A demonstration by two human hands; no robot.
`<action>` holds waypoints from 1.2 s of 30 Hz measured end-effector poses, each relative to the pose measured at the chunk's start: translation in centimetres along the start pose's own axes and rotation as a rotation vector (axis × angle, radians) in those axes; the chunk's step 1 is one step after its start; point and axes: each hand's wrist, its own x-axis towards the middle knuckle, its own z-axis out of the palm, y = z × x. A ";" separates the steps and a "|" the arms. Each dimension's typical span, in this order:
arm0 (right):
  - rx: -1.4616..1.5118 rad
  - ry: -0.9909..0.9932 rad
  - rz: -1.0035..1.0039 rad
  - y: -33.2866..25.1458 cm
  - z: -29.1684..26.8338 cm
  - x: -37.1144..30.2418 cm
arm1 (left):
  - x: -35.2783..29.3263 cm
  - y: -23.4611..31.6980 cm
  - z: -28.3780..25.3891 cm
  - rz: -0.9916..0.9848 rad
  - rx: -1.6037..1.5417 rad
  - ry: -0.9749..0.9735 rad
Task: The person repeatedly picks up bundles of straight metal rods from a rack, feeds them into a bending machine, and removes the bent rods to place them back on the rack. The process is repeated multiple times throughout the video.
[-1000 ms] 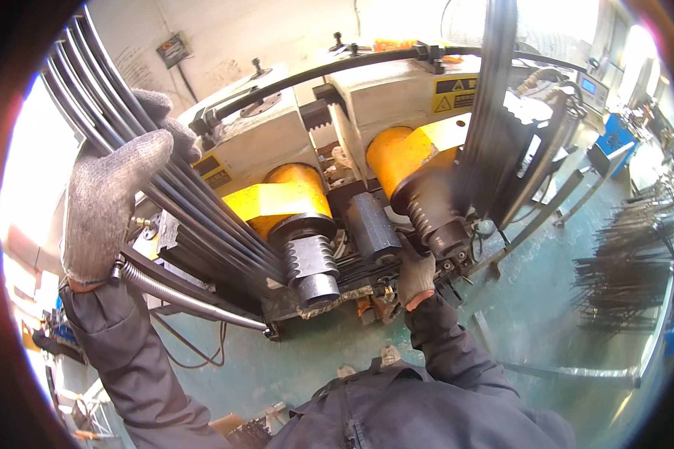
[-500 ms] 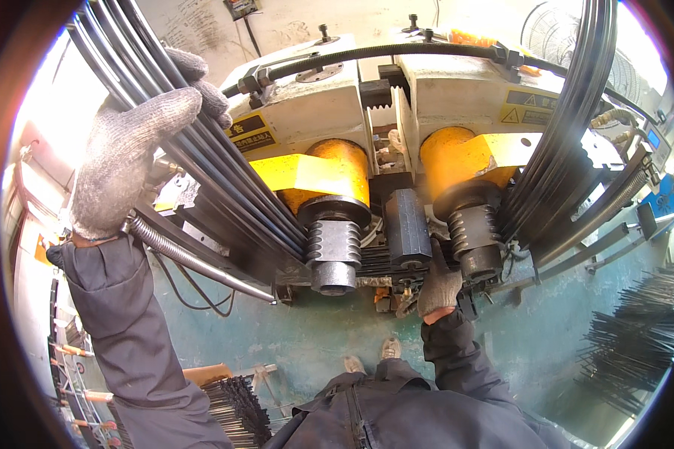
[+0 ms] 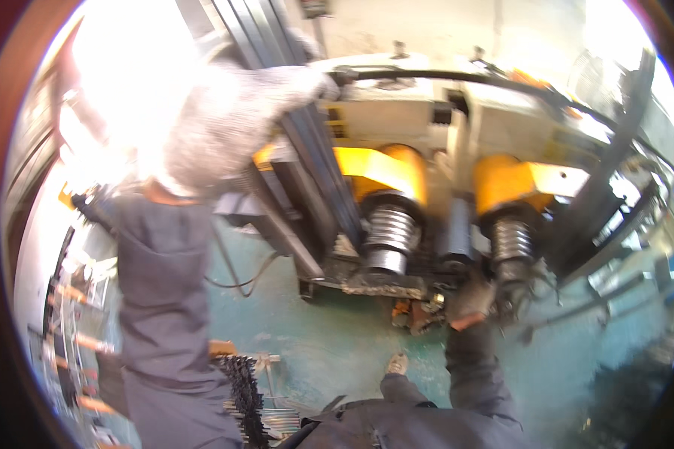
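Observation:
My left hand point(image 3: 228, 120), in a grey knit glove, is closed round a slanting bundle of long dark metal bars point(image 3: 318, 168). The bars' lower ends reach down beside a ribbed steel roller point(image 3: 391, 236) on a yellow machine housing point(image 3: 386, 172). Low at the machine's front, my gloved right hand point(image 3: 472, 295) is beside a dark block point(image 3: 457, 232) and the right-hand ribbed roller point(image 3: 511, 243). Its fingers are blurred and partly hidden by the machine, so its hold cannot be made out.
Another dark bar bundle point(image 3: 614, 157) leans on the machine's right side. A black hose point(image 3: 442, 75) crosses the pale machine body. A pile of thin dark rods point(image 3: 636, 389) lies at right on the green floor point(image 3: 314, 337). More rods point(image 3: 240, 396) are stacked at lower left.
The view has shifted, so the machine appears farther right. My left hand still grips the bars, which now stand steeper. My right hand stays low at the machine's front.

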 end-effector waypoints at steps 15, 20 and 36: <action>-0.326 -0.095 0.312 -14.1 2.1 -25.2 | -44.5 25.7 -3.1 -0.555 -0.519 1.013; -0.609 -0.500 0.388 -13.9 3.8 -33.3 | -59.3 40.6 -1.9 -0.608 -0.280 1.333; -0.234 -1.402 0.582 -21.5 9.4 -67.6 | -77.4 82.0 7.7 -0.667 0.316 2.303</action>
